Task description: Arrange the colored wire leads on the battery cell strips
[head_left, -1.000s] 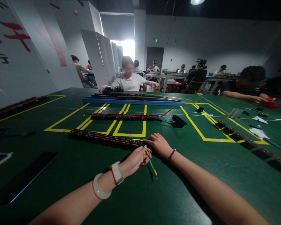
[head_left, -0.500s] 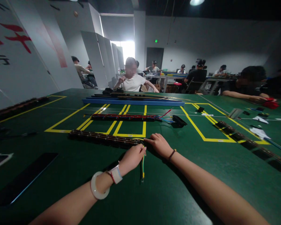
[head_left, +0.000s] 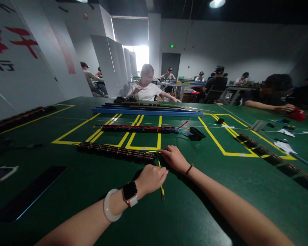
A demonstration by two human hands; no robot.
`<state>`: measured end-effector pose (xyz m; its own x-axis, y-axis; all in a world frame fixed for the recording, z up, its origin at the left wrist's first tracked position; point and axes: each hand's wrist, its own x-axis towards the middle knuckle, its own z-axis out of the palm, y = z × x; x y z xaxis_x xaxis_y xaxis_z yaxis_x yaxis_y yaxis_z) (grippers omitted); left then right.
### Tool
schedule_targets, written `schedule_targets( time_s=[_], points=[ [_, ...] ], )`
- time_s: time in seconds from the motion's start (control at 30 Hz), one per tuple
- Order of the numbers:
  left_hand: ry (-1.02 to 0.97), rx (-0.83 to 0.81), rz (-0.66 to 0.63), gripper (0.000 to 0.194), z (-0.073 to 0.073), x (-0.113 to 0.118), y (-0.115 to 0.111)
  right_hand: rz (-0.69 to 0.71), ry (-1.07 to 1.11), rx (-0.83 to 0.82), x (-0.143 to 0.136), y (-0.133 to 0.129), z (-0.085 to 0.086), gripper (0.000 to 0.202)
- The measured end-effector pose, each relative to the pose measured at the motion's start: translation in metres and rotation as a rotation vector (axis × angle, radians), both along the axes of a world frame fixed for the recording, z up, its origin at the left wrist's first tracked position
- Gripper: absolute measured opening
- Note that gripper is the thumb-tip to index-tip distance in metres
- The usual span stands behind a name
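My left hand (head_left: 151, 179) is closed in a pinch around a yellow-green wire (head_left: 162, 189), just in front of the near dark strip. The wire's loose end hangs down past my fingers and carries a metal terminal. A long dark strip with thin copper-coloured lines (head_left: 115, 151) lies on the table, its right end close to both hands. My right hand (head_left: 174, 158) reaches to that end, thumb and fingers pinched together beside a short run of yellow wire (head_left: 152, 151). Whatever sits between those fingertips is hard to see.
Behind lies another dark strip with red and blue wires (head_left: 138, 128) and a black connector (head_left: 196, 133). Blue rails (head_left: 146, 111) stretch across the back. A dark flat slab (head_left: 30, 191) is at left, segmented strips (head_left: 277, 159) at right. People sit opposite and at right.
My left hand has moved slightly right and toward me along the yellow-green wire, turning so the watch face shows. My right hand stays nearly in place.
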<state>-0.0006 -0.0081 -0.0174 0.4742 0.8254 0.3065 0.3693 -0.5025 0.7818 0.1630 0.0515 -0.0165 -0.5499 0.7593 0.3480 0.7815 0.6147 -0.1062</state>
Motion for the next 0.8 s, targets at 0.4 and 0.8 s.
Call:
schedule_targets(
  time_s=[0.4,0.8],
  points=[
    [0.172,0.181,-0.262,0.028,0.005,0.002,-0.014,0.026,0.034,-0.038,-0.042,-0.003,0.012,0.057],
    [0.384,0.497,-0.256,0.030,0.007,0.000,-0.010,-0.081,-0.095,-0.019,-0.035,0.054,0.015,0.048]
  ],
)
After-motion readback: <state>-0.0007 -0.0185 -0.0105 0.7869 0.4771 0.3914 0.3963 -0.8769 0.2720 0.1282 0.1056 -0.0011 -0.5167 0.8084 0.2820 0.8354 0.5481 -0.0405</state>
